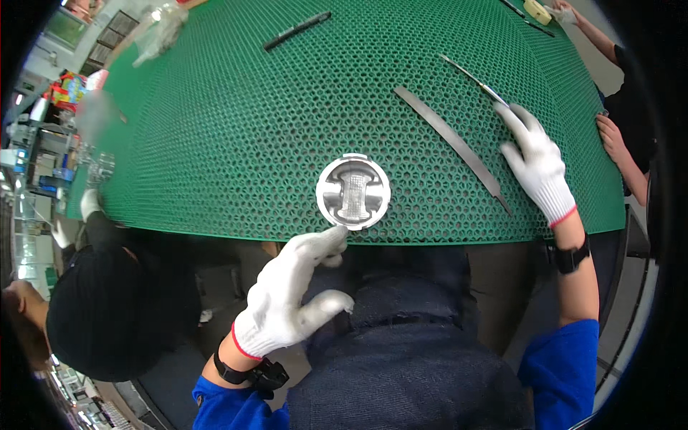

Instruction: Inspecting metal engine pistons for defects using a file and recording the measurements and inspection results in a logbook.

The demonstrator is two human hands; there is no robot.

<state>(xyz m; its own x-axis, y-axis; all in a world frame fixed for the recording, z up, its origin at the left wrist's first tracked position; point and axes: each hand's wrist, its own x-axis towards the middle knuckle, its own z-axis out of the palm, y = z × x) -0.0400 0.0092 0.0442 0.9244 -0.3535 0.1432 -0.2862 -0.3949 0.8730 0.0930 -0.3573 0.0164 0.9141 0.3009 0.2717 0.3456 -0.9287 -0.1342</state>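
Your left hand point(290, 297) sits at the near edge of the tabletop point(236, 143), glove on, fingers loosely spread and gripping nothing. The forefinger tip point(335, 235) touches the lower rim of the round metal part point(353, 192), and the thumb hangs apart below it. That part lies flat on the tabletop just inside the near edge, right in front of you: a bright silvery disc with a raised rim, a small tab at the top and a ribbed, grid-textured band running down its middle.

Your right hand point(536, 161) is out to the right, well apart from the disc, fingers open and stretched flat. Their tips rest on the end of a thin metal rod point(473, 77), which lies slanted across the mat. Just to the left of that hand lies a long flat metal strip point(451, 143), dull grey, narrow, tapering to a point at its near end.

Both gloves are white knit with a red cuff edge. The tabletop is covered in a green mat, rubbery-looking, pierced all over with honeycomb holes. Farther off lies a slim black pen-shaped tool point(297, 30).
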